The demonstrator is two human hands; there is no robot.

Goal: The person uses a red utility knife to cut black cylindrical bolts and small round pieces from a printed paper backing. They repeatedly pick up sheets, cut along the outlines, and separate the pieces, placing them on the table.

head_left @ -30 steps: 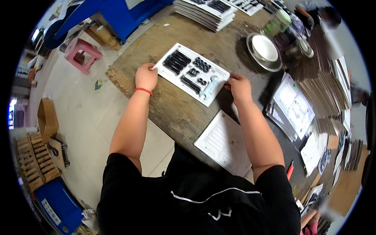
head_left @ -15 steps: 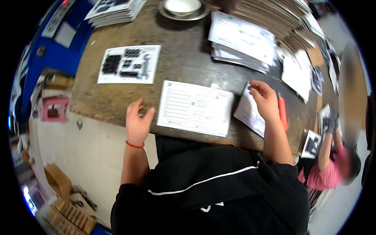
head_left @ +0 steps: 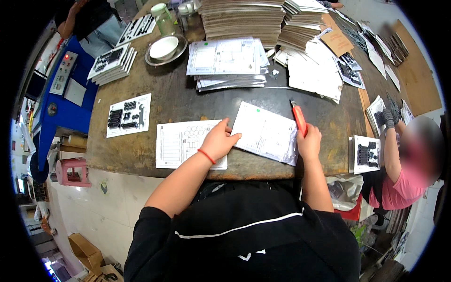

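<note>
My left hand (head_left: 219, 142), a red band at its wrist, lies over the right part of a white printed sheet (head_left: 170, 145). Its thumb reaches the left edge of a second printed sheet or thin stack (head_left: 266, 132), which is tilted on the table. The fingers are apart and grip nothing visible. At that second sheet's right edge, my right hand (head_left: 309, 142) is closed round the lower end of an orange-handled utility knife (head_left: 299, 117). The knife's dark tip points away from me. Part of its handle is hidden by the fingers.
A white card with black bolts and a wrench (head_left: 129, 115) lies left on the dark table (head_left: 169, 101). Paper piles (head_left: 225, 58) and stacked cardboard (head_left: 242, 21) stand behind, beside a bowl (head_left: 163, 48). A gloved co-worker (head_left: 397, 188) handles cards at right.
Both hands have come down to the papers: the left moved right onto the sheets, the right closed on the knife. My view has turned and shifted, showing more of the table's far side.
</note>
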